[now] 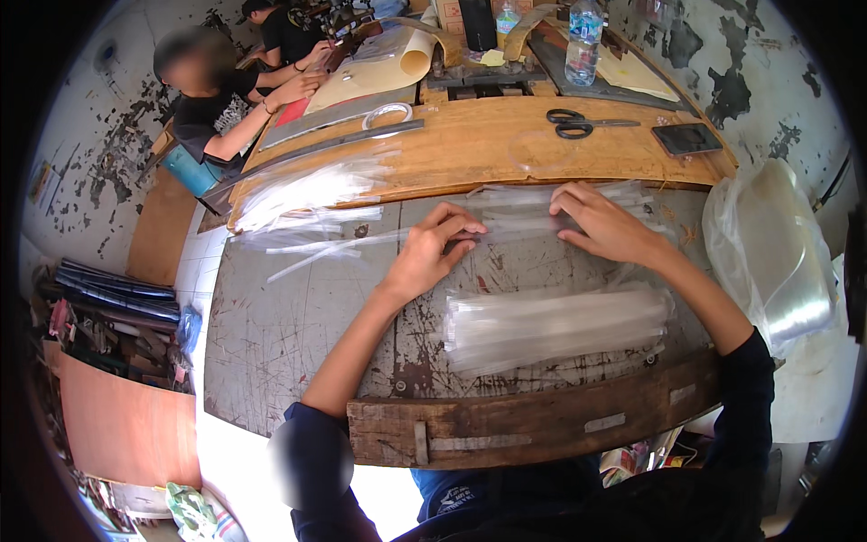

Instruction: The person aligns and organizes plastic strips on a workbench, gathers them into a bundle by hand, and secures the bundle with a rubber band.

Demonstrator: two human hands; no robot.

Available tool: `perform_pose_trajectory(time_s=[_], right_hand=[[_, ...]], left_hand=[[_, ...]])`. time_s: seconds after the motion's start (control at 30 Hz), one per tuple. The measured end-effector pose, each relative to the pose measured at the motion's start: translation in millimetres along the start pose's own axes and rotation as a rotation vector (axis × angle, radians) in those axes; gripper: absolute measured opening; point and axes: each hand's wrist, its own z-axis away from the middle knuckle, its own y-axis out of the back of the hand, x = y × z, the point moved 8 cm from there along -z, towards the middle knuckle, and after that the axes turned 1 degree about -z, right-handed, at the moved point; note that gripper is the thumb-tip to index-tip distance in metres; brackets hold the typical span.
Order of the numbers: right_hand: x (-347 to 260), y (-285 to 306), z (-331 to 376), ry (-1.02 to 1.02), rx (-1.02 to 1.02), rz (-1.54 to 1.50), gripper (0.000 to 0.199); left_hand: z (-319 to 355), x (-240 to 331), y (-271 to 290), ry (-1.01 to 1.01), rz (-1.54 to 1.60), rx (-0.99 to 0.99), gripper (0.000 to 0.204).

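Clear plastic strips (517,219) lie crosswise on the grey, scratched work board, between my two hands. My left hand (432,251) is closed at their left end, its thumb and fingers pinched round the strips. At the right end my right hand (603,224) curls its fingers and thumb round the strips; its grip is partly hidden. Nearer to me lies a thick, neat bundle of clear plastic strips (558,327), which neither hand touches. Another loose, fanned pile of clear strips (312,191) is at the far left, with a few stray strips beside it.
On the wooden table beyond are black scissors (573,124), a phone (686,139), a tape roll (388,116) and a water bottle (584,43). A wooden beam (533,425) edges the board near me. A plastic-wrapped roll (781,262) stands right. Two people sit far left.
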Motion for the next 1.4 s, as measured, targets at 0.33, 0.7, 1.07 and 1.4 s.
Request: perform_pose_trajectory(time_s=[0.33,0.7,1.07,1.4], right_hand=[[-1,-11,-5,-0.061,-0.078,0.005,0.028],[14,-12,-3,-0.075,-0.124,0.117,0.053],[22,-15,-7,-0.177,-0.113,0.018,0.055],[21,-15,-10,-0.201,-0.160,-0.107,0.043]], left_hand=[[2,-4,9,0.088,-0.241,0.044,0.028],[0,-4,10,0.061,-0.145,0.068,0.037],[0,-14,9,0.092,-0.089,0.092,0.044],[4,-16,3,0.172,-0.522,0.013,0.054]])
